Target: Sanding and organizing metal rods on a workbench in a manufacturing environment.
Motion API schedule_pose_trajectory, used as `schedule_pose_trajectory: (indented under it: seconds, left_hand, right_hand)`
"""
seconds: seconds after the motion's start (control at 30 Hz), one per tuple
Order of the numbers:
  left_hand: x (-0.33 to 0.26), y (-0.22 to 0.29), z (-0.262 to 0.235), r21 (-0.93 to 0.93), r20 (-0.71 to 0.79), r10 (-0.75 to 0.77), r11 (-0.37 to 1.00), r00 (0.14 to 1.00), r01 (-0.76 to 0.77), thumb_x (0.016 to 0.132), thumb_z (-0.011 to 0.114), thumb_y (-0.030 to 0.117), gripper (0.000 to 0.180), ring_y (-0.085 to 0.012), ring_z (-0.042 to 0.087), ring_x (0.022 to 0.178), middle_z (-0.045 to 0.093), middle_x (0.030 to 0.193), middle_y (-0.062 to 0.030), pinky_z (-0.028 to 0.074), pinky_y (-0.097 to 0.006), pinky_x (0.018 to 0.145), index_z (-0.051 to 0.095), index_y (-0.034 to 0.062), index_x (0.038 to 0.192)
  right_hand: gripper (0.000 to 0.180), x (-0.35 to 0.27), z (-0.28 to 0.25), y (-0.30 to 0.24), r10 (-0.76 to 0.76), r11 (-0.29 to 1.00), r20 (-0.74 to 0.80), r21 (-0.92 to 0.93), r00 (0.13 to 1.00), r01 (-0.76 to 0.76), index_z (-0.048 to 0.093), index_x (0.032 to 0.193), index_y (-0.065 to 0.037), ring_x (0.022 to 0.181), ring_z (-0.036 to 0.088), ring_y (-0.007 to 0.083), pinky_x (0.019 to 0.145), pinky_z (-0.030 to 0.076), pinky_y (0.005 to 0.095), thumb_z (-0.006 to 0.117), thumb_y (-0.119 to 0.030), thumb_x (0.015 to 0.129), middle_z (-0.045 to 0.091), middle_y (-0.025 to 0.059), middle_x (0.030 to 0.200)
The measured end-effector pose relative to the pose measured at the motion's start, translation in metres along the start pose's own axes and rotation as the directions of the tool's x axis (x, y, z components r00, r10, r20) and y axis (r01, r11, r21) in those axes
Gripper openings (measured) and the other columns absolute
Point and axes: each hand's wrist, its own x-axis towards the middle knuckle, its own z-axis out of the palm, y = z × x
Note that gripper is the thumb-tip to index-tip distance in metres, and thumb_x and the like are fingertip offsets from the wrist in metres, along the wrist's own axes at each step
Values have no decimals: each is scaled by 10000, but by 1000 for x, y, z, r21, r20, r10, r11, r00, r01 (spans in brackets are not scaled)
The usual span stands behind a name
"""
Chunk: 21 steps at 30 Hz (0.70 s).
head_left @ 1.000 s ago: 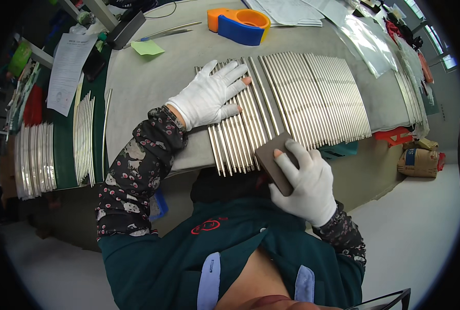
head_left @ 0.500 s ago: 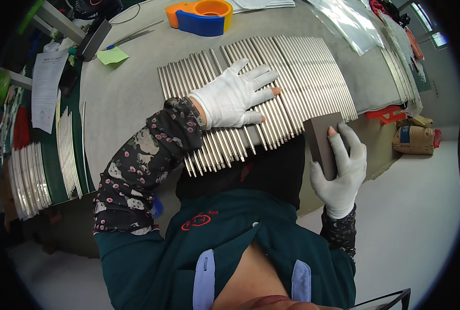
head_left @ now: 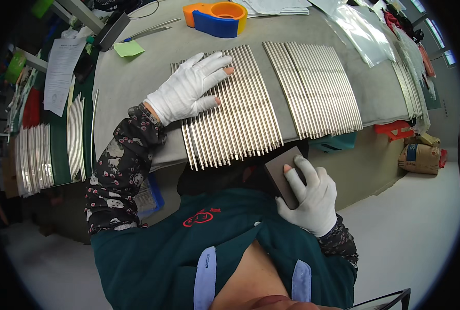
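The left hand (head_left: 191, 92) lies open, fingers spread, over the far left part of a batch of metal rods (head_left: 243, 111), whose near ends reach the worktop's (head_left: 122, 77) near edge. A strip of worktop parts it from a second batch (head_left: 320, 90) toward the right edge; more room runs up to the tape dispenser (head_left: 217, 26). Off the near edge, the right hand (head_left: 312, 199) grips a dark block (head_left: 280, 178).

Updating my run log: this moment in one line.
left hand: spread on left rods | right hand: holding brown block | right rods: separate, on table
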Motion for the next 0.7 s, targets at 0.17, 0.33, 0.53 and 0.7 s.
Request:
schedule_pose_trajectory:
  seconds: [0.17,0.33,0.53,0.7]
  left_hand:
    - [3,-2,14,96,52,4,995,999,-9,934,346,588,715,-390,294,1373,299,1490,-198,219,-545,1117,348,59,1416]
    - [17,0,17,100,67,24,994,997,-31,931,389,549,678,-381,288,1379,301,1496,-178,223,-555,1114,355,81,1421]
    - [34,8,19,192,112,21,981,993,-42,931,452,460,600,-282,271,1405,308,1513,-100,187,-521,1143,389,126,1425]
    - [38,4,23,189,96,69,978,993,-87,947,363,538,640,-350,284,1387,314,1500,-144,206,-564,1118,368,110,1422]
  right_hand:
    - [615,10,13,-10,44,999,-6,20,999,-43,602,1123,-98,749,500,230,597,427,338,762,-321,572,524,94,1184]
    - [609,9,11,-8,72,996,-29,57,997,-70,611,1118,-99,750,503,235,602,440,346,764,-306,565,526,96,1172]
    - [631,-1,1,2,103,992,-56,77,993,-98,605,1132,-103,811,515,257,661,446,360,762,-253,540,525,107,1198]
    - [643,1,0,6,128,990,-137,72,982,-119,599,1124,-107,851,533,263,697,455,353,765,-230,515,525,112,1232]
